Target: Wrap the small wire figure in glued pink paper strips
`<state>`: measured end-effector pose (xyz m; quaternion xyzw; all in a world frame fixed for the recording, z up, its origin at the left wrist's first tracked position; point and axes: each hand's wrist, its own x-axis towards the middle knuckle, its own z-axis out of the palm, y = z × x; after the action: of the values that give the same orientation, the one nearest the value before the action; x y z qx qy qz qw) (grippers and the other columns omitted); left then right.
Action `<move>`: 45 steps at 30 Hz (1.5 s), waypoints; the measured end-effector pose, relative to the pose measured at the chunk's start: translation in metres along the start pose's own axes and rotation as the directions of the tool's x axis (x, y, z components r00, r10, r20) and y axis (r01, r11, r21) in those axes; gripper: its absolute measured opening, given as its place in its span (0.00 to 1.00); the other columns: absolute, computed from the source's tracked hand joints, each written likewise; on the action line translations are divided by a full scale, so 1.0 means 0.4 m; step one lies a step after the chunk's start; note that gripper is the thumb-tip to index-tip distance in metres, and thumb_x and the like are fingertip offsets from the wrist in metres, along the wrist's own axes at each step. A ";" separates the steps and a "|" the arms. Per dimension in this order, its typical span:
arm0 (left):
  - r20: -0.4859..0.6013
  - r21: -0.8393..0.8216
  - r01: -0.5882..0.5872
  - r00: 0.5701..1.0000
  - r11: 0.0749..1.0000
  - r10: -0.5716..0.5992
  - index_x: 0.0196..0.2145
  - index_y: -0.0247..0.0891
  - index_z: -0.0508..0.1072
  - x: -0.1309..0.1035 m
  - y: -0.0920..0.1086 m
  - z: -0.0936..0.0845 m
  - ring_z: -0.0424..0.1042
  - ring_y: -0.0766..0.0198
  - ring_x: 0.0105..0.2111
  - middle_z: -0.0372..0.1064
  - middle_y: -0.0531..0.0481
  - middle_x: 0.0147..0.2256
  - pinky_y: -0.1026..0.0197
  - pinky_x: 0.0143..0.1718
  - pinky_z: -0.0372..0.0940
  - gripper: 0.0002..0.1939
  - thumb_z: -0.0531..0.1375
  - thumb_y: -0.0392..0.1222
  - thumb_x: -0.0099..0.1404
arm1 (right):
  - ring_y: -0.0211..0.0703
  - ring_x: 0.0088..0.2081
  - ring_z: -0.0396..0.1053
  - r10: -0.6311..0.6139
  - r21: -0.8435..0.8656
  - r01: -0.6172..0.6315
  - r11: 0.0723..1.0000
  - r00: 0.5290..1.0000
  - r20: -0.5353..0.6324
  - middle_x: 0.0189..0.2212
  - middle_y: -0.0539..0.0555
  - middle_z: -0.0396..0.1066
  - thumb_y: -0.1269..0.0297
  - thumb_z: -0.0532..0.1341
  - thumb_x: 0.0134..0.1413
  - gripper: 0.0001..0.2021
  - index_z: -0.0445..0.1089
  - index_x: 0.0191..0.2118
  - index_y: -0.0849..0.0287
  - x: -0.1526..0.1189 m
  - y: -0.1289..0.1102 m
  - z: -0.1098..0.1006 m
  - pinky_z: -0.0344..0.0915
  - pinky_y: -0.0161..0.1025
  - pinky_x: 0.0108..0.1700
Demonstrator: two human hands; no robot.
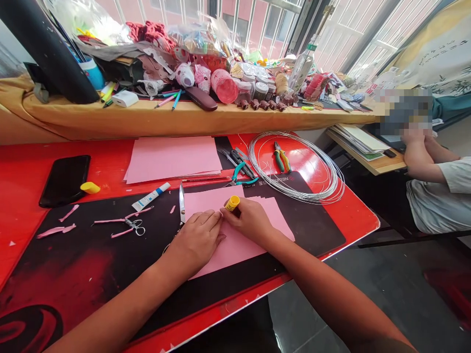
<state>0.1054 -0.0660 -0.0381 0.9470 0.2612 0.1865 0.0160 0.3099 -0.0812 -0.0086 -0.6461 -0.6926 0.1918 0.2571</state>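
Note:
Pink paper sheets (243, 247) lie on the dark mat under both hands. My right hand (250, 220) is closed around a yellow glue stick (232, 203), one round end facing up. Beside it, my left hand (200, 235) rests over the paper with fingers bent together, its fingertips meeting the right fingertips. Whatever the left fingers pinch is hidden. Scissors (182, 203) lie partly under the left hand, blades pointing away. A yellow cap (90, 188) sits at the edge of a black phone (65, 180). Left of the scissors are a white-and-blue tube (150, 196) and a pink-wrapped wire figure (128, 223).
Behind the mat lie a pink paper stack (174, 157), teal-handled pliers (239, 175), a wire coil (333, 181) and green-yellow pliers (282, 158). A crowded ledge (176, 117) runs along the window. Another person (427, 166) sits at the right.

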 end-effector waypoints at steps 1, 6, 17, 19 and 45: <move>-0.001 0.000 -0.003 1.000 1.000 0.003 0.61 0.29 0.74 0.001 0.002 -0.001 0.74 0.43 0.56 0.76 0.32 0.55 0.42 0.59 0.68 0.20 0.55 0.40 0.77 | 0.47 0.33 0.71 0.000 -0.026 0.000 1.000 1.000 0.004 0.32 0.55 0.77 0.56 0.64 0.67 0.10 0.77 0.38 0.56 0.000 0.000 0.002 0.57 0.40 0.36; -0.017 0.001 -0.004 1.000 1.000 0.004 0.60 0.28 0.75 0.004 0.006 -0.001 0.74 0.43 0.56 0.76 0.31 0.54 0.42 0.58 0.68 0.20 0.55 0.40 0.77 | 0.46 0.31 0.71 -0.008 -0.084 0.010 0.996 1.000 0.014 0.31 0.55 0.77 0.55 0.63 0.69 0.11 0.76 0.38 0.57 -0.001 0.000 0.001 0.55 0.40 0.34; 0.020 0.078 -0.029 0.999 0.997 0.028 0.58 0.30 0.77 0.005 0.007 -0.004 0.73 0.45 0.55 0.76 0.34 0.56 0.46 0.58 0.66 0.19 0.52 0.40 0.79 | 0.46 0.26 0.67 0.052 -0.149 -0.048 0.988 0.999 0.018 0.24 0.54 0.73 0.55 0.62 0.68 0.16 0.72 0.29 0.56 0.001 0.007 -0.022 0.48 0.42 0.31; 0.021 0.090 -0.037 0.999 0.995 0.035 0.58 0.28 0.76 0.004 0.007 -0.004 0.73 0.44 0.56 0.76 0.33 0.56 0.45 0.58 0.65 0.20 0.52 0.40 0.79 | 0.47 0.26 0.67 0.058 -0.155 -0.057 0.986 0.998 0.005 0.24 0.54 0.74 0.55 0.62 0.68 0.15 0.72 0.29 0.56 -0.001 0.015 -0.027 0.48 0.42 0.32; -0.053 0.177 -0.101 0.992 0.979 0.112 0.52 0.25 0.80 0.011 0.009 -0.007 0.75 0.45 0.53 0.78 0.31 0.52 0.46 0.55 0.67 0.18 0.53 0.34 0.77 | 0.44 0.27 0.69 0.054 -0.253 -0.041 0.967 0.997 0.047 0.27 0.52 0.75 0.57 0.63 0.66 0.11 0.72 0.33 0.56 0.025 0.015 -0.037 0.50 0.39 0.31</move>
<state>0.1096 -0.0670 -0.0336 0.9510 0.2260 0.1931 -0.0852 0.3233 -0.0717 0.0007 -0.6846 -0.7023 0.1254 0.1497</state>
